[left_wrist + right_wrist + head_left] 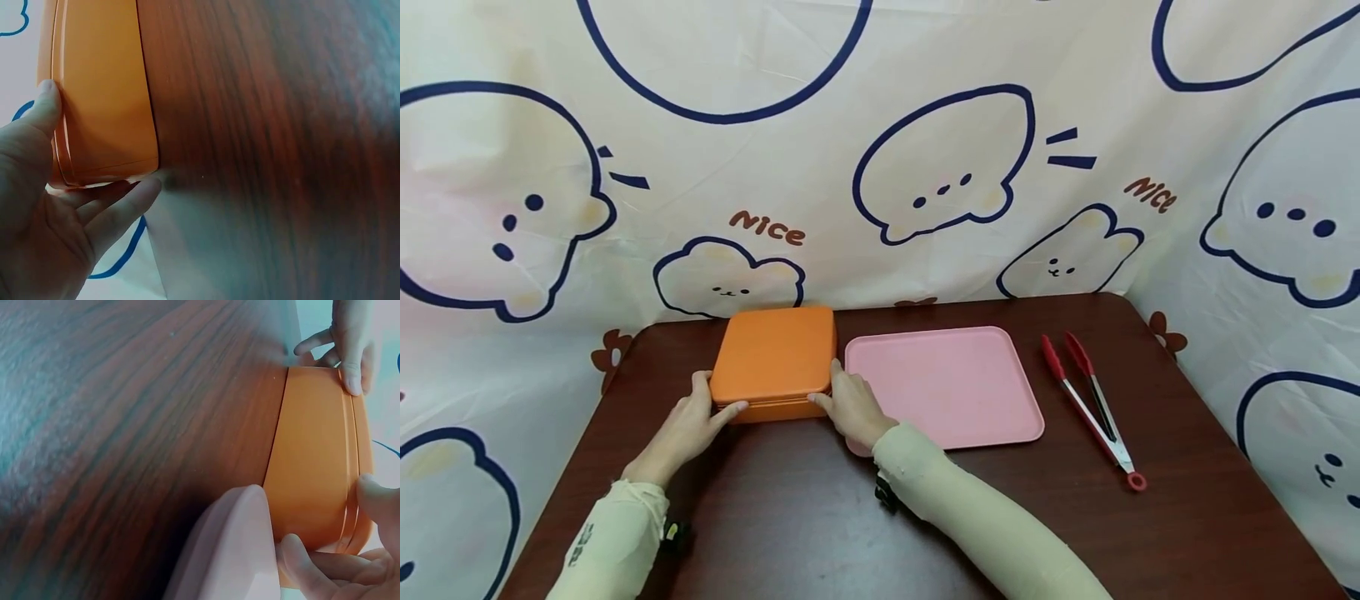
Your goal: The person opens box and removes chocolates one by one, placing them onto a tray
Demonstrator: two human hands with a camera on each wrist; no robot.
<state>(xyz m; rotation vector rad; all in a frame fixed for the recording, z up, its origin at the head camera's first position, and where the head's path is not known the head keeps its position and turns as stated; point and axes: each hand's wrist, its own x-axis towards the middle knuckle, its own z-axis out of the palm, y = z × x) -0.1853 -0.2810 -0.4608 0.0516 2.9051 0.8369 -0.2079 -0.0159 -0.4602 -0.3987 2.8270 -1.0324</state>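
Gripping step, I'd judge: left hand (687, 423) and right hand (856, 408) hold the orange case (773, 354) at its front corners, fingers (122, 215) part-open around them, lid down on the worktop (775, 517) left of the pink tray (951, 387); next move likely needs even pressure.

I can't see inside closed box (775, 354) between both sets of fingers. On left hand (677, 433), fingertips past thumb hidden from me in head view by box. Right hand (859, 412) hides part of edge of tray (955, 383) under palm. Left wrist view: box cut off beyond thumb by top edge; table (281, 137) blurs away from fingers. Right wrist view: tray beside fingers cut by bottom edge. Print (580, 544) on left sleeve (617, 537), behind fingers, too small to read.
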